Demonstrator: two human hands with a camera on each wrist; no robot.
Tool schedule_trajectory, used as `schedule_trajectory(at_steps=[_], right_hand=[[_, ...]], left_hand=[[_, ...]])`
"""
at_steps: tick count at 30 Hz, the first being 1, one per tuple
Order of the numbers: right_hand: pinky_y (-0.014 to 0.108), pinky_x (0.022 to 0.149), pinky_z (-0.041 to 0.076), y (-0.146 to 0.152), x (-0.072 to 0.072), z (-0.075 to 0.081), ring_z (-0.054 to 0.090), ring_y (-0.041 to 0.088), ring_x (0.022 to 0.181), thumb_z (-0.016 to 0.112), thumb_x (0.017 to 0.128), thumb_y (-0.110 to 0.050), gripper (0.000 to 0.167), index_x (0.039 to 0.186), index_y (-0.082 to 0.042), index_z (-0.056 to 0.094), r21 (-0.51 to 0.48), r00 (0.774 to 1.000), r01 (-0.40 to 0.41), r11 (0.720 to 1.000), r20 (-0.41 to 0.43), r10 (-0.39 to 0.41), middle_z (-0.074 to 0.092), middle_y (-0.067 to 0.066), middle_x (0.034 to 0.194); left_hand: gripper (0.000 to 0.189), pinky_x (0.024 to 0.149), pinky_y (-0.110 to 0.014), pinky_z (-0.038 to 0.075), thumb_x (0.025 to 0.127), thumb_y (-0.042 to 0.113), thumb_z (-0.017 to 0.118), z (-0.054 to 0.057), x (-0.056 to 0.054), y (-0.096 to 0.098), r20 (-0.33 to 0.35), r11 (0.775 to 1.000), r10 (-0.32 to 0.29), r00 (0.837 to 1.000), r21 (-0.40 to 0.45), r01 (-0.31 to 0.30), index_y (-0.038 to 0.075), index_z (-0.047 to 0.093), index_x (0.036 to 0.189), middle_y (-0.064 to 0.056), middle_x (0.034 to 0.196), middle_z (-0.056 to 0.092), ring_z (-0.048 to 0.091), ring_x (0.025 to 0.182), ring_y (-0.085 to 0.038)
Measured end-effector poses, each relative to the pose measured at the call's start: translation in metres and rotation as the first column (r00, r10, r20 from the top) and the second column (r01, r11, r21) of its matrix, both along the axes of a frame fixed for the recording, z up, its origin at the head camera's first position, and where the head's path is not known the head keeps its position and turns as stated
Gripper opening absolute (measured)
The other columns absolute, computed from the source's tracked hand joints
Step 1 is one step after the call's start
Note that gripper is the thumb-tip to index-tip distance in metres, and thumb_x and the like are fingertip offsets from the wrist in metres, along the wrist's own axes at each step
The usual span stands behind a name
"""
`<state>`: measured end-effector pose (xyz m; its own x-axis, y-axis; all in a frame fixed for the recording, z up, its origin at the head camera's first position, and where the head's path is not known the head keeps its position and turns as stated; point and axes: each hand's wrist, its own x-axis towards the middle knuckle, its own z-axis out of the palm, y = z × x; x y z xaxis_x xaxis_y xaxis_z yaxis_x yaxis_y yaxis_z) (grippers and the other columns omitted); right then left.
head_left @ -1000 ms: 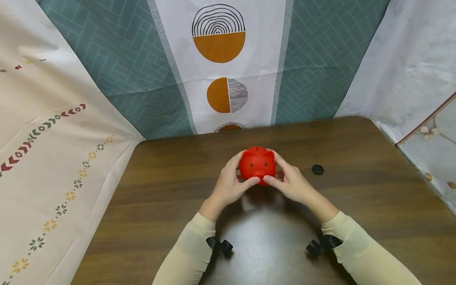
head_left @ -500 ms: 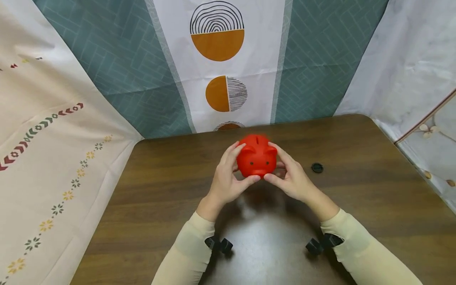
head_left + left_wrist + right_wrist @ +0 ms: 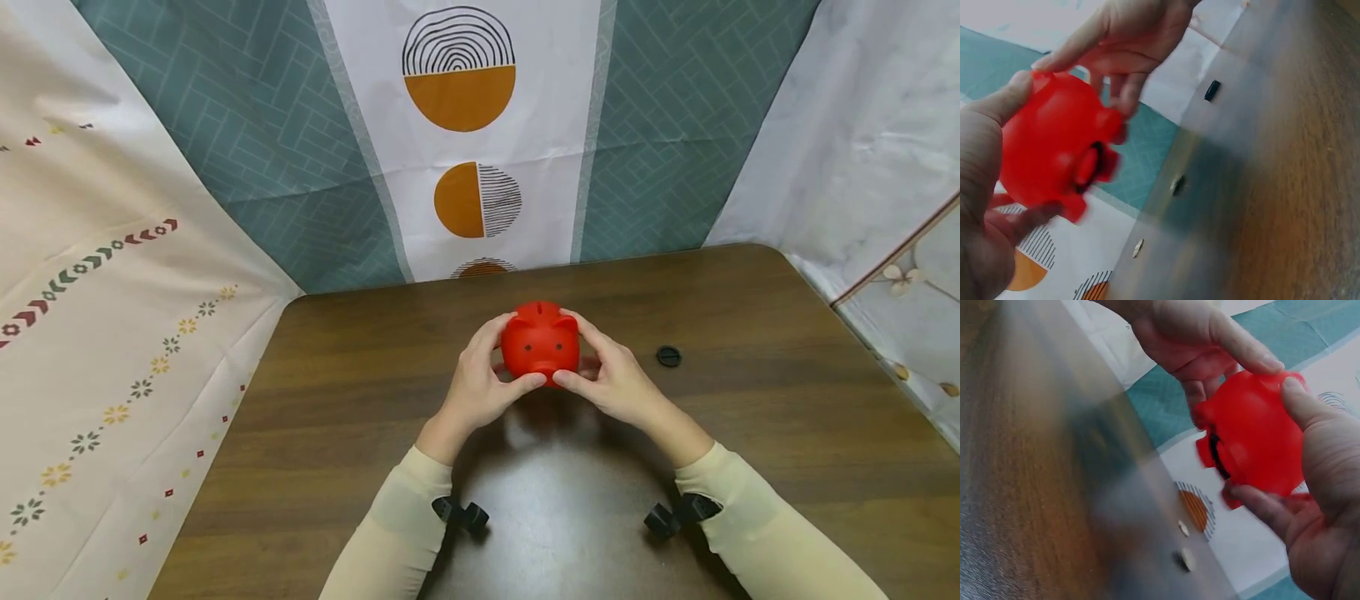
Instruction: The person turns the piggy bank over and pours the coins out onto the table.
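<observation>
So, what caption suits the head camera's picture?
Left hand and right hand holding a red piggy bank; black disc on the table.

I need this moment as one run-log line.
left hand: holds red piggy bank | right hand: holds same bank | bank: held above table | black disc: on table, right of bank
</observation>
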<state>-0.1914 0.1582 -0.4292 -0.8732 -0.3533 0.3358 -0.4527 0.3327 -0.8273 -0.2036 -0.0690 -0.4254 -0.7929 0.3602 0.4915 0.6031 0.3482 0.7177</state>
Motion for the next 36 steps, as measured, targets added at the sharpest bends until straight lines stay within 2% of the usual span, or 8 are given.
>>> schedule_trajectory(at_steps=[5, 14, 20, 24, 26, 29, 33, 36], right_hand=[[0.043, 0.085, 0.054, -0.001, 0.000, 0.003, 0.058, 0.033, 0.115, 0.080, 0.077, -0.008, 0.084, 0.147, -0.017, 0.035, -0.048, 0.986, -0.066, 0.997, -0.154, 0.058, 0.025, 0.007, 0.155], [0.033, 0.071, 0.058, -0.002, -0.001, -0.002, 0.068, 0.029, 0.085, 0.077, 0.083, -0.019, 0.081, 0.149, -0.027, 0.030, 0.027, 0.994, 0.001, 1.000, 0.107, -0.004, 0.048, 0.011, 0.138], [0.040, 0.078, 0.057, -0.003, 0.005, 0.007, 0.067, 0.029, 0.098, 0.079, 0.080, -0.012, 0.086, 0.150, -0.020, 0.030, -0.011, 0.995, 0.035, 0.999, -0.091, -0.036, 0.045, 0.013, 0.141], [0.035, 0.074, 0.058, -0.001, 0.004, 0.008, 0.069, 0.024, 0.083, 0.077, 0.083, -0.023, 0.080, 0.149, -0.025, 0.032, 0.009, 1.000, 0.029, 1.000, -0.013, -0.029, 0.050, 0.015, 0.136], [0.032, 0.071, 0.058, 0.000, 0.002, 0.005, 0.068, 0.020, 0.078, 0.076, 0.084, -0.029, 0.078, 0.148, -0.029, 0.032, 0.026, 0.996, 0.024, 0.999, 0.081, -0.026, 0.051, 0.014, 0.135], [0.032, 0.072, 0.058, 0.001, 0.001, 0.002, 0.068, 0.021, 0.081, 0.076, 0.083, -0.031, 0.078, 0.148, -0.031, 0.031, 0.018, 0.991, 0.017, 1.000, 0.131, -0.019, 0.049, 0.013, 0.138], [0.030, 0.073, 0.058, 0.000, 0.002, 0.003, 0.068, 0.020, 0.085, 0.077, 0.083, -0.029, 0.079, 0.147, -0.036, 0.031, 0.008, 0.997, 0.022, 1.000, 0.076, -0.023, 0.049, 0.005, 0.138], [0.034, 0.075, 0.058, 0.000, 0.006, 0.007, 0.068, 0.023, 0.088, 0.081, 0.079, -0.021, 0.083, 0.148, -0.027, 0.034, -0.008, 0.995, 0.025, 1.000, -0.101, -0.025, 0.046, 0.009, 0.141]], left_hand=[[0.078, 0.084, -0.040, 0.054, 0.071, 0.013, 0.086, 0.003, 0.000, -0.001, -0.147, 0.995, -0.073, 0.986, 0.062, 0.083, 0.012, 0.042, 0.134, -0.010, 0.152, 0.027, 0.041, 0.131, -0.027], [0.080, 0.072, -0.031, 0.057, 0.077, 0.034, 0.081, -0.002, -0.004, -0.007, 0.056, 1.000, 0.005, 0.998, -0.029, -0.003, 0.025, 0.040, 0.144, 0.004, 0.135, 0.050, 0.055, 0.109, -0.015], [0.083, 0.078, -0.036, 0.056, 0.072, 0.020, 0.085, 0.009, 0.002, -0.001, -0.144, 0.997, -0.035, 0.989, 0.069, 0.046, 0.014, 0.043, 0.144, -0.009, 0.148, 0.037, 0.051, 0.122, -0.025], [0.078, 0.071, -0.033, 0.058, 0.077, 0.023, 0.082, 0.009, 0.002, 0.001, 0.022, 0.997, -0.034, 0.999, 0.069, 0.033, 0.017, 0.042, 0.144, -0.005, 0.140, 0.046, 0.054, 0.113, -0.023], [0.076, 0.068, -0.031, 0.058, 0.080, 0.026, 0.079, 0.005, 0.000, 0.002, 0.146, 0.999, -0.024, 0.989, 0.047, 0.018, 0.022, 0.040, 0.145, 0.001, 0.136, 0.049, 0.054, 0.110, -0.021], [0.077, 0.070, -0.034, 0.058, 0.079, 0.028, 0.080, 0.003, -0.001, 0.003, 0.203, 0.999, -0.016, 0.979, 0.038, 0.009, 0.026, 0.039, 0.145, 0.004, 0.138, 0.047, 0.053, 0.112, -0.021], [0.077, 0.070, -0.034, 0.058, 0.078, 0.027, 0.081, 0.003, 0.001, 0.004, 0.129, 0.998, -0.009, 0.992, 0.057, 0.002, 0.028, 0.041, 0.144, 0.005, 0.141, 0.044, 0.052, 0.116, -0.021], [0.078, 0.072, -0.034, 0.058, 0.076, 0.023, 0.083, 0.009, 0.007, 0.003, -0.037, 0.997, -0.019, 0.999, 0.080, 0.022, 0.019, 0.043, 0.143, -0.004, 0.146, 0.040, 0.052, 0.119, -0.025]])
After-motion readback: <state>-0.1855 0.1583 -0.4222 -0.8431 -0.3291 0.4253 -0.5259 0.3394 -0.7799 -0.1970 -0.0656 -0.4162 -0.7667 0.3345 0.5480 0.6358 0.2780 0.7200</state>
